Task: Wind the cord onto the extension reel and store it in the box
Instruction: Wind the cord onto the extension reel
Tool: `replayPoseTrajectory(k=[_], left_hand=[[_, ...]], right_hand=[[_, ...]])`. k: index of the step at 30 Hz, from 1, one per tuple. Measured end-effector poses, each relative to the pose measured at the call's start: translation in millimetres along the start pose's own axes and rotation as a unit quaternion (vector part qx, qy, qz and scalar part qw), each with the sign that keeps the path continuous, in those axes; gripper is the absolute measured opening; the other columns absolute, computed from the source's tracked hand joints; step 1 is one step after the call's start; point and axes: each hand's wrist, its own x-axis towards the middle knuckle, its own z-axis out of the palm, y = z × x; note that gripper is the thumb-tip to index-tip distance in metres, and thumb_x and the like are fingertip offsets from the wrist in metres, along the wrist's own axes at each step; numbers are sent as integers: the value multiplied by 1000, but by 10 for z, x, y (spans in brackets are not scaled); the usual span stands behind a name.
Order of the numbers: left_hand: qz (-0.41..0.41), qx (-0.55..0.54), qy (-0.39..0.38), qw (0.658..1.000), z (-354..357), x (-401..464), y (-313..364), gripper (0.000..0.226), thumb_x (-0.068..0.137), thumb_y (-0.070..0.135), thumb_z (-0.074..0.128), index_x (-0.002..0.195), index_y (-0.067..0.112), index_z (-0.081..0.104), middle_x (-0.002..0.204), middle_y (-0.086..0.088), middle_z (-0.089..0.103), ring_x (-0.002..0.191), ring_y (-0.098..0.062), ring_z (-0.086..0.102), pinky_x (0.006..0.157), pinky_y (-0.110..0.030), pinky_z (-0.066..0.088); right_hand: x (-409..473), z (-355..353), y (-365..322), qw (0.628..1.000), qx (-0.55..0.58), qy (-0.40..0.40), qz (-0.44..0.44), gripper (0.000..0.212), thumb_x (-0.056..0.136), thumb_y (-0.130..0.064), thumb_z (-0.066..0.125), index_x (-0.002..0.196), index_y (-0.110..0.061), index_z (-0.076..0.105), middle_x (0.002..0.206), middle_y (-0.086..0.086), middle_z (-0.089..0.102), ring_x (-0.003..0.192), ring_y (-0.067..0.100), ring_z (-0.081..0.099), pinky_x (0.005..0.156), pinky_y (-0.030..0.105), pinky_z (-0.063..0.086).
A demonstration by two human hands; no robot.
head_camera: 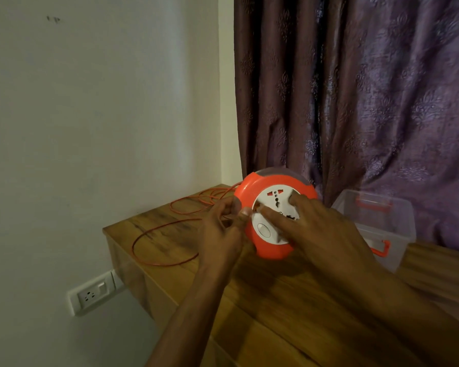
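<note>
We are holding the reel (273, 215) over the table (263, 300); cord (164, 242) is lying left of our grip; box (379, 223) is sitting right.

White wall (90, 102), purple patterned curtain (368, 88), wooden table (289, 313), wall socket (92, 294)

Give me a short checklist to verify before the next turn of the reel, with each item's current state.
1. Right hand on the reel face, fingers spread: ok.
2. Left hand holds the reel's edge where the cord enters: ok.
3. Cord fully wound: not ok, loose loops lie on the table.
4. Loops free of knots: cannot tell.
5. Box open, beside the reel: ok.
</note>
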Motion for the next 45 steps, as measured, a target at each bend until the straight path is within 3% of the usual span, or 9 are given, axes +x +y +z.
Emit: replayPoseTrajectory(k=[6,11,18,22,27,33,37,40,45], left_hand=[[28,0,4,1000,70,-45,-56,18,82,38,68,93,50,59,88,33,62,86,1,64,68,-28,58],[36,6,27,999,116,-93,-89,23,81,42,67,101,50,58,93,34,59,84,7,61,66,-19,54],[4,-7,29,1000,28,-40,-93,29,83,39,67,111,33,62,106,12,67,93,-11,66,75,-41,60],[-3,-24,10,1000,29,-9,-46,27,83,37,66,110,37,62,109,11,68,93,-12,67,74,-38,60],[18,-34,1,999,59,-49,-34,22,82,37,69,96,50,59,102,22,66,93,-6,65,70,-35,60],[35,-21,14,999,170,-92,-44,24,80,39,69,96,52,56,96,28,61,89,-3,64,70,-32,60],[21,-25,13,999,141,-42,-87,21,81,37,69,85,54,59,85,33,62,83,0,65,66,-34,61],[12,-23,14,1000,150,-40,-67,23,82,36,69,80,57,58,79,38,61,83,0,64,66,-34,60],[-9,-33,0,999,117,-10,-59,16,82,41,67,93,50,61,89,30,63,84,-4,67,65,-31,60]], right_hand=[[41,40,-132,966,163,94,176,59,77,-68,48,127,-38,42,91,4,69,77,29,66,62,36,50],[120,111,-206,819,446,58,356,50,74,-70,49,107,-33,42,83,-1,70,79,27,65,70,34,50],[-72,52,-97,990,135,22,39,75,89,-30,58,142,-45,8,146,8,32,124,31,42,85,45,50],[-28,54,-42,998,52,-19,19,80,90,-36,56,142,-48,-5,148,12,25,127,32,36,89,42,47],[27,-12,-45,989,93,77,85,63,83,-59,51,139,-37,33,102,9,66,80,29,65,61,37,52],[107,42,-73,859,396,30,324,56,74,-68,53,117,-33,42,109,7,67,99,30,61,79,38,50],[-9,-42,-32,929,294,65,215,49,82,-54,55,124,-34,37,101,1,68,92,27,62,72,39,51],[-64,-78,-37,990,112,40,73,67,88,-40,54,141,-41,14,137,2,43,116,25,44,76,39,49],[-35,-88,76,999,49,-15,-11,76,92,-32,49,141,-48,-6,145,13,24,125,32,33,85,43,47]])
